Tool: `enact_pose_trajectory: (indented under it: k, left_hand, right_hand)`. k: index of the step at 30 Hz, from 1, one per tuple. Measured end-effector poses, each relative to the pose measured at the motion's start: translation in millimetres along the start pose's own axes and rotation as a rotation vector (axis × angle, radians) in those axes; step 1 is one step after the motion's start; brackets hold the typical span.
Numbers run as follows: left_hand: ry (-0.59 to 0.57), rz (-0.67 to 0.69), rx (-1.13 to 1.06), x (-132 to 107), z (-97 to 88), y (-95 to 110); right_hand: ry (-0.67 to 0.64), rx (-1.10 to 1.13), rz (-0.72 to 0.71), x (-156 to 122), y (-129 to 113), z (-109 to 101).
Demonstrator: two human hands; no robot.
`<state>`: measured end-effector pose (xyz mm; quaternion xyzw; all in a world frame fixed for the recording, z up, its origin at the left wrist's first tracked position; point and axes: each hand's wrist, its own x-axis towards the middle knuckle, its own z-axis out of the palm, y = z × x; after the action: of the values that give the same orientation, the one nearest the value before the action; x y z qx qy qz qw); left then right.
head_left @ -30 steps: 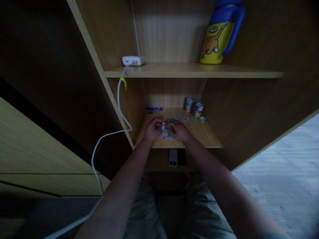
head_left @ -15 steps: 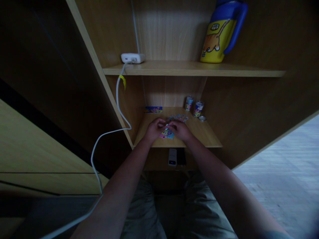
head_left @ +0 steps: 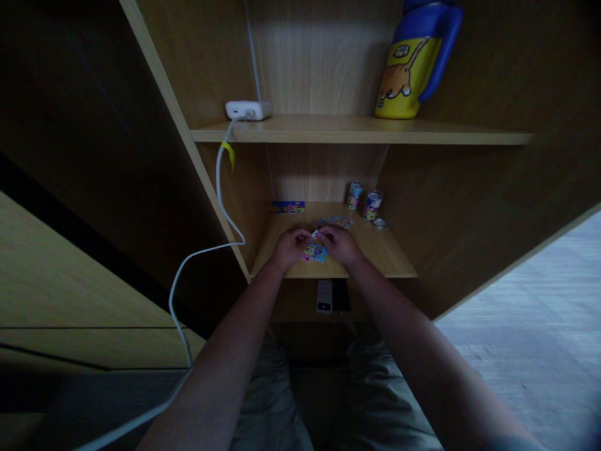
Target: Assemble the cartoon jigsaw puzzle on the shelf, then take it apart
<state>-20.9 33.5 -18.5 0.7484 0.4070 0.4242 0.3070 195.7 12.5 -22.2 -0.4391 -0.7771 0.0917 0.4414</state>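
L hand (head_left: 292, 246) shifted right vs 1s ago; w/ R hand (head_left: 339, 244), pinching small pale pc (head_left: 315, 233) nr colorful patch (head_left: 313, 253)

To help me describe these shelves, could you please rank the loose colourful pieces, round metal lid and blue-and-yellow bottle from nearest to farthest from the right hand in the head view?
From the right hand:
1. Loose colourful pieces, just beyond it.
2. Round metal lid, to its right.
3. Blue-and-yellow bottle, on the upper shelf.
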Motion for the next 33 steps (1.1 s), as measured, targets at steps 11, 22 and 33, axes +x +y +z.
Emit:
enact_pose_trajectory:
  k: [11,22,33]
  left_hand:
    - [0.005,-0.022,0.049,-1.3,-2.2,4.6]
    - [0.015,-0.046,-0.03,0.6,-1.3,2.1]
    - [-0.128,-0.276,-0.279,-5.0,1.3,0.4]
  right_hand:
    - [0.019,0.001,-0.069,1.3,-3.4,-3.8]
    - [-0.008,-0.044,-0.005,2.4,2.4,-0.7]
    - [-0.047,-0.081,0.002,1.6,0.5,-1.2]
